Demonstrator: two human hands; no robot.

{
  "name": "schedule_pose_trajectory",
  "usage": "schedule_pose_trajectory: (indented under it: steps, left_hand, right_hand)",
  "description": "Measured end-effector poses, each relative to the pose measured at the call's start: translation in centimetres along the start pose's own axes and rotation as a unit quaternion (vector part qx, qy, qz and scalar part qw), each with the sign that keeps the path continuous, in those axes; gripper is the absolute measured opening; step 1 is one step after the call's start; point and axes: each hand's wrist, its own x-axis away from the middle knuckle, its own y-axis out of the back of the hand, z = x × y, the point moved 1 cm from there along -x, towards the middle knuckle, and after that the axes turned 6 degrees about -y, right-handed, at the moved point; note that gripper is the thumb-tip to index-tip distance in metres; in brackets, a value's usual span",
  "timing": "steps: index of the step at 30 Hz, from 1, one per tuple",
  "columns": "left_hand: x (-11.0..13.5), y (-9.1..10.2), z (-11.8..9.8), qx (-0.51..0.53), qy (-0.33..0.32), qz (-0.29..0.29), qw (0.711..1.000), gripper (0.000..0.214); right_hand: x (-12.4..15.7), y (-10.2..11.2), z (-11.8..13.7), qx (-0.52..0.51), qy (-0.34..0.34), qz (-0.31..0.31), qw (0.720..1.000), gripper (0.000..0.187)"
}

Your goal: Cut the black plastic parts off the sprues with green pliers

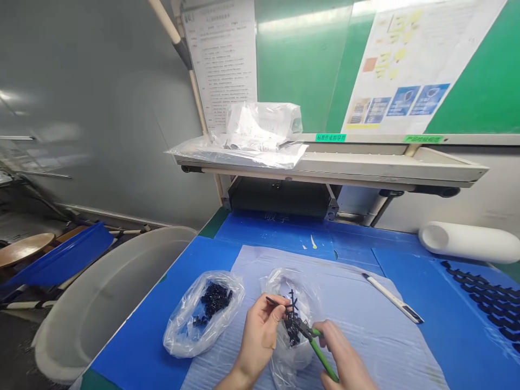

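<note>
My left hand pinches a thin black branched plastic piece between thumb and fingers. Around green handles, my right hand grips a pair of cutting pliers, its dark jaws at the lower part of that piece. Whether the jaws are fully closed I cannot tell. Beneath both hands an open clear plastic bag lies with small black parts in it. To the left is another clear bag with a heap of small black parts.
A white-handled cutter knife lies right on the pale cloth. Rows of black parts and a white foam roll are at far right. A shelf overhangs the back; a large tub stands left of the table.
</note>
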Motion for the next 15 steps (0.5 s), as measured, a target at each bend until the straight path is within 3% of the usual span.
schedule_pose_trajectory:
  steps: [8,15]
  left_hand:
    - [-0.2,-1.1,0.2,0.002,0.015,0.014,1.0,0.018]
    - [-0.6,-1.1,1.4,-0.012,0.033,0.006,0.999,0.02]
  right_hand:
    - [0.4,-0.1,-0.3,-0.038,-0.003,-0.008,0.999,0.05]
    - [0.0,-1.0,-2.0,0.018,-0.001,0.028,0.999,0.043]
